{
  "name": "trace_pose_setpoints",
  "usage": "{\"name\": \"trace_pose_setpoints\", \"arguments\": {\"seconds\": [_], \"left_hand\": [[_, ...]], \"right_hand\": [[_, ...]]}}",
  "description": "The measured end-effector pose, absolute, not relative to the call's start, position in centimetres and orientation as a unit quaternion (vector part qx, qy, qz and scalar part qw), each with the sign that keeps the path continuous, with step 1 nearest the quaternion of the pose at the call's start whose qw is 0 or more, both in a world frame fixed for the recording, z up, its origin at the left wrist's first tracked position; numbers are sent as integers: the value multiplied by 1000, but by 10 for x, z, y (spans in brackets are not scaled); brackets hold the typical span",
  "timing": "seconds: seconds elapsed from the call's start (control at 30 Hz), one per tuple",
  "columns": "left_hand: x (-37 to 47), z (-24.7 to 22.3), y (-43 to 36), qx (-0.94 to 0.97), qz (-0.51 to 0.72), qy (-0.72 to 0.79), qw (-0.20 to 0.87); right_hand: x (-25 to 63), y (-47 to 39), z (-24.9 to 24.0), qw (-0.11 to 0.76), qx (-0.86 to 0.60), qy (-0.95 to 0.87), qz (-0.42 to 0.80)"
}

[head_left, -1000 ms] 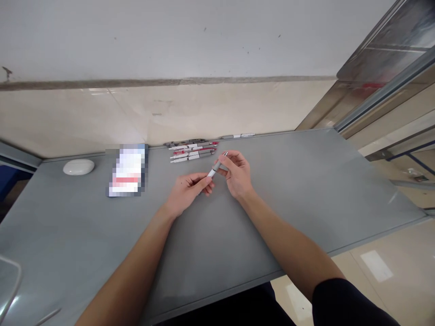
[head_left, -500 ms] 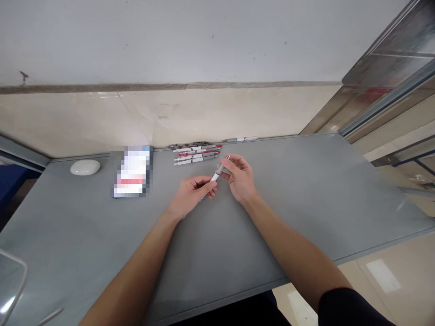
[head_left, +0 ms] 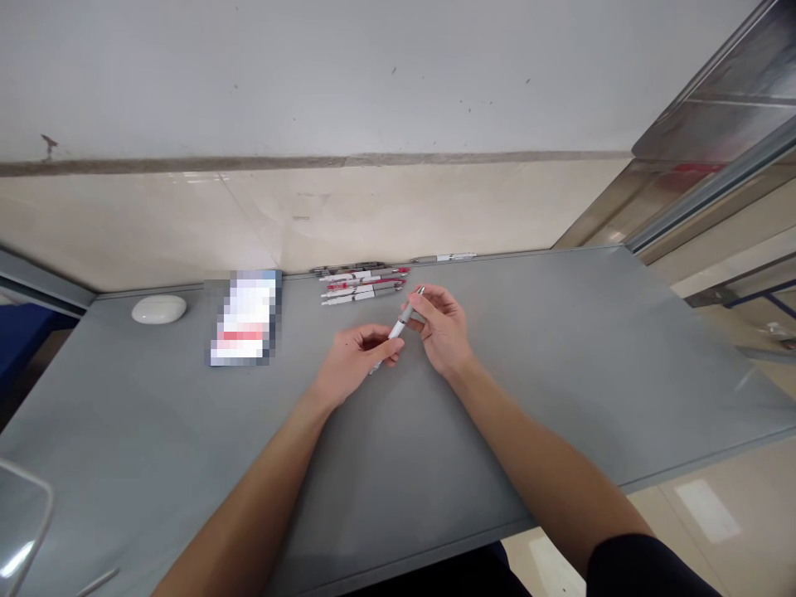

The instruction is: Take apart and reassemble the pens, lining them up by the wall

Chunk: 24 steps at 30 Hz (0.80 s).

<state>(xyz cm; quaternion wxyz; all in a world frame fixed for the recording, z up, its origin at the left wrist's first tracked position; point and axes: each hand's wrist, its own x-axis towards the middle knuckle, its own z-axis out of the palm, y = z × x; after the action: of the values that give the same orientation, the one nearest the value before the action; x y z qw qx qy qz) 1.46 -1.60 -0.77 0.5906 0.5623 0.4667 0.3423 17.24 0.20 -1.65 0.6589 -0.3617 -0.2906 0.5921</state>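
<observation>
Between my two hands a white and grey pen (head_left: 396, 329) is held at a slant above the table, its metal tip end pointing up and away to the right. My left hand (head_left: 359, 358) pinches the white barrel near its lower end. Around the grey grip near the tip, the fingers of my right hand (head_left: 443, 327) are closed. Just beyond my hands lies a group of several pens (head_left: 361, 286), white, grey and red, side by side. Another white and grey pen (head_left: 444, 258) rests apart along the table's back edge.
The grey table (head_left: 528, 414) ends at a tiled wall (head_left: 398, 207). A blurred-out flat phone-like object (head_left: 245, 319) lies to the left, beside a white computer mouse or similar rounded case (head_left: 159, 309). A white bent cable or rod (head_left: 43, 514) is at the lower left.
Both hands keep hold of the pen in nearly the same place. The view has shifted slightly, and a little more of the pen's lower end shows under my left hand.
</observation>
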Motion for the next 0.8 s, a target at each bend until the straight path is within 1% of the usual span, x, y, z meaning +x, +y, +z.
{"name": "trace_pose_setpoints", "arguments": {"seconds": [0.07,0.17,0.27,0.5,0.7,0.8], "left_hand": [[14,-5,-17,567,336,463,593],[13,0,-17,572,306,432,626],[12,0,-17,560,293,418,653],[14,-7,-15,515,368,449,631],[13,-5,-15,543,349,463,608],[12,-4,-16,565,335,443,610]], "right_hand": [[173,2,-16,652,-365,-290,598],[174,1,-16,632,-366,-291,617],[174,0,-16,631,-358,-288,625],[175,3,-17,653,-368,-266,606],[176,1,-14,649,-369,-271,607],[177,0,-14,643,-359,-278,617]]}}
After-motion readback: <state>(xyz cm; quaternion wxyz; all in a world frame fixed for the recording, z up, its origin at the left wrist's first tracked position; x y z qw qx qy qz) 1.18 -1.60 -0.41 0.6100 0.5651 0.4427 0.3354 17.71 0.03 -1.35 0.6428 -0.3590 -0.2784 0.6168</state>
